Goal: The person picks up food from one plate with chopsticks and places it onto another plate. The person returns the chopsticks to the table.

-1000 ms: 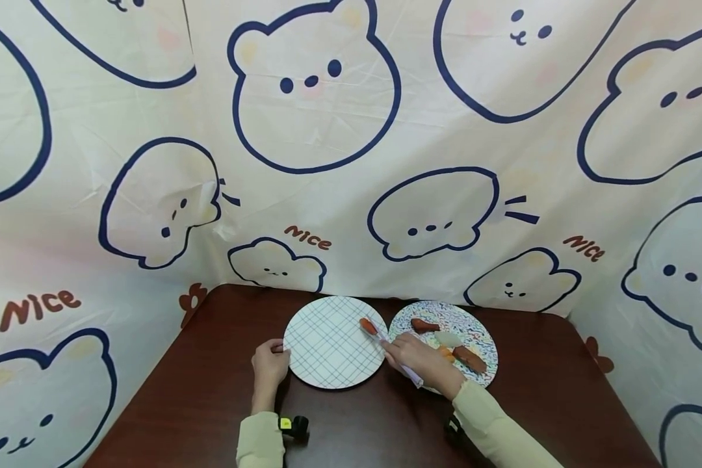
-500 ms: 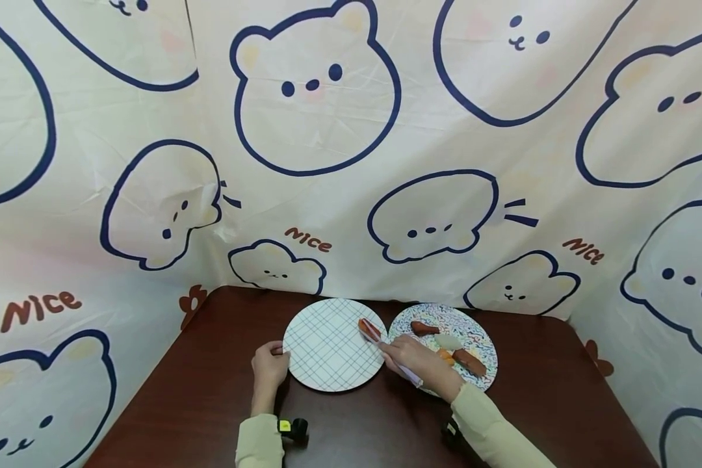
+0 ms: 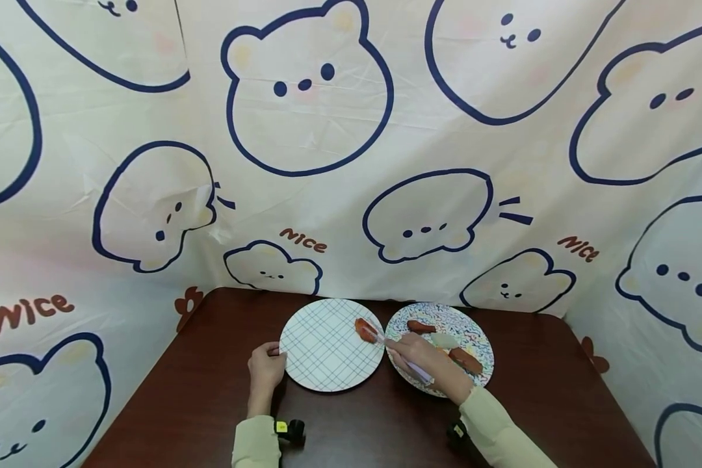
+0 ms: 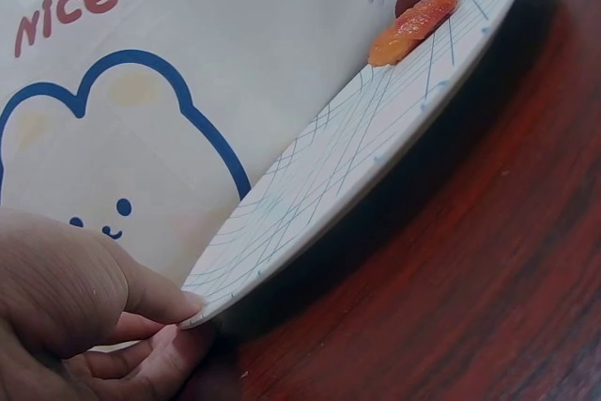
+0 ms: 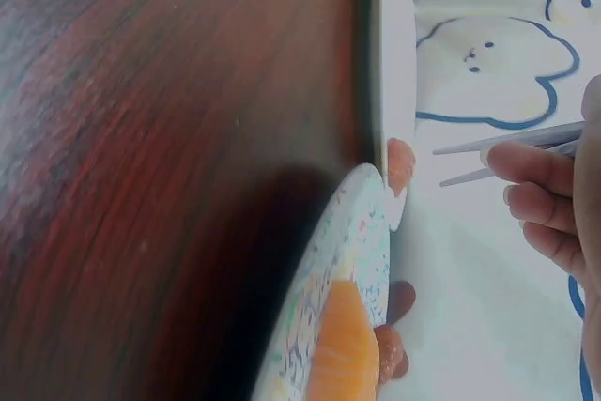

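Observation:
My left hand (image 3: 267,367) pinches the left rim of the white plate with blue crossing lines (image 3: 324,348); in the left wrist view, thumb and fingers grip its edge. Near that plate's right side lies an orange-red, elongated piece of food (image 3: 364,330), its exact kind unclear. My right hand (image 3: 424,361) holds slim tongs (image 3: 420,372), which reach over the gap between two plates. In the right wrist view the prongs of the tongs (image 5: 470,146) stand apart, clear of the food piece (image 5: 400,166). Part of the tongs is hidden by the hand.
The speckled plate (image 3: 482,338) stands right of the lined one, close to it. On it lie a brown drumstick-shaped piece (image 3: 421,327), a pale piece (image 3: 444,340), a brown slab (image 3: 465,361) and an orange wedge (image 5: 343,345). A patterned cloth (image 3: 327,195) hangs behind the dark table (image 3: 339,429).
The tongs have let go of the orange-red piece, which now lies on the lined plate. My right hand has drawn back slightly to the right. The left hand stays on the rim.

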A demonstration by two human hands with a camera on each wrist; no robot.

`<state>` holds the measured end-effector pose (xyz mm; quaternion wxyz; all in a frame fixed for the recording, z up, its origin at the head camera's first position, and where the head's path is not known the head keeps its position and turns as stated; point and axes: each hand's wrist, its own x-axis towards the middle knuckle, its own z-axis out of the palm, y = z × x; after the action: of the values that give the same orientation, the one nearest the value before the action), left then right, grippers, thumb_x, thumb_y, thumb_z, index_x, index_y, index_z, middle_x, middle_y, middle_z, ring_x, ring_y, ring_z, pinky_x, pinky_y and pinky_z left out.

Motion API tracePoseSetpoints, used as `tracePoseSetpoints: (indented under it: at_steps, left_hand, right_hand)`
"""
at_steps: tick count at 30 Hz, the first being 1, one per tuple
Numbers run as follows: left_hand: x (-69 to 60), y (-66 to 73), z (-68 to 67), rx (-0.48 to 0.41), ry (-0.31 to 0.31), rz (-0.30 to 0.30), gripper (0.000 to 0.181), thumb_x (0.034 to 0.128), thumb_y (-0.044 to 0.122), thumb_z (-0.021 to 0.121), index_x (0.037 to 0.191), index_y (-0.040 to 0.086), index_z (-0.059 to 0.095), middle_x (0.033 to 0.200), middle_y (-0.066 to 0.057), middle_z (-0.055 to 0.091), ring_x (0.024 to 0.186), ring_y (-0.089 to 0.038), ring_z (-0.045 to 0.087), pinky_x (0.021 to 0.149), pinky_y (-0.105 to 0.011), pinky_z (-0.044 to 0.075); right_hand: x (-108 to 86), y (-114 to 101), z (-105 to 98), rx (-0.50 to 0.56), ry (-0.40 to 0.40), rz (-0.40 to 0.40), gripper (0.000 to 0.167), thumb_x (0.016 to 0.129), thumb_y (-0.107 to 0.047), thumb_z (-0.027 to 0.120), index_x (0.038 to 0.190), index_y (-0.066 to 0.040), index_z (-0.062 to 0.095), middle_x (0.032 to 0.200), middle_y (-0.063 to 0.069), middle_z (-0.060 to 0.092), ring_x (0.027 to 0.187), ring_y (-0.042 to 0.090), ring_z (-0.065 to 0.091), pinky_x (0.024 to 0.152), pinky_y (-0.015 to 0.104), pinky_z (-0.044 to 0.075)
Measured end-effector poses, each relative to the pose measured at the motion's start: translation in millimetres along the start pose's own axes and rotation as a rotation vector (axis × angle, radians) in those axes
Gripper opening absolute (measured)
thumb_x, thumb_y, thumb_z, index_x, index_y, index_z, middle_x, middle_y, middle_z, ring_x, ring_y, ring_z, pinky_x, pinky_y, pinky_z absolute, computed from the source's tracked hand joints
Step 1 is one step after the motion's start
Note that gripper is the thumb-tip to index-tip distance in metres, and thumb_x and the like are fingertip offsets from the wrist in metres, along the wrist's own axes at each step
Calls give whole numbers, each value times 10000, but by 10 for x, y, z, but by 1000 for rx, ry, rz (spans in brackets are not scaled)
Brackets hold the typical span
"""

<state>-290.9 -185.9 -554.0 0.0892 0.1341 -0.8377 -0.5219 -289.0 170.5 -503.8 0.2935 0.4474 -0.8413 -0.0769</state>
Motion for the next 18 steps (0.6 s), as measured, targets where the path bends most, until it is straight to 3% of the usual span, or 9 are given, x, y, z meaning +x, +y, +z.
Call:
tracePoseSetpoints:
  at_steps: [1,3,6,12,16,18]
  left_hand:
    - [2,9,0,0,-1,-1,337,967,42,599,1265,-112,624,1157,-297,634,1052,-444,629,799,-509,559]
    - [8,19,4,3,-2,-3,335,968,43,600,1266,-109,625,1156,-294,634,1050,-439,630,798,-506,558]
    - [7,20,10,5,-1,-7,337,972,48,600,1272,-103,625,1162,-291,634,1048,-432,624,804,-508,554]
    - [9,11,10,2,8,-3,341,970,49,599,1273,-105,624,1162,-292,634,1057,-434,630,811,-511,554]
    - [-1,20,0,2,3,-6,337,969,44,598,1268,-109,623,1160,-296,629,1059,-442,633,795,-502,558]
    - [-6,26,1,1,0,-10,338,970,46,599,1269,-110,621,1163,-297,627,1063,-446,634,789,-494,561]
  right_hand:
    - [-26,18,-14,18,21,9,263,1044,-102,512,1169,-47,738,809,-17,626,724,72,533,695,146,456]
    - [-67,63,-45,280,101,81,231,955,-51,634,1148,35,728,771,18,634,676,98,543,652,185,482]
    - [-179,122,-113,404,122,145,290,921,3,653,1202,50,708,828,58,698,735,157,646,683,304,573]
    - [-411,186,-277,533,-18,349,302,1051,-63,506,1263,56,686,1094,137,753,1018,274,707,889,487,578]
    - [-583,233,-309,546,11,399,283,1032,-32,530,1240,44,705,1117,148,750,1036,273,711,874,502,584]
    - [-666,268,-304,546,55,390,257,1009,-2,558,1197,14,733,1035,107,761,944,195,714,833,461,597]
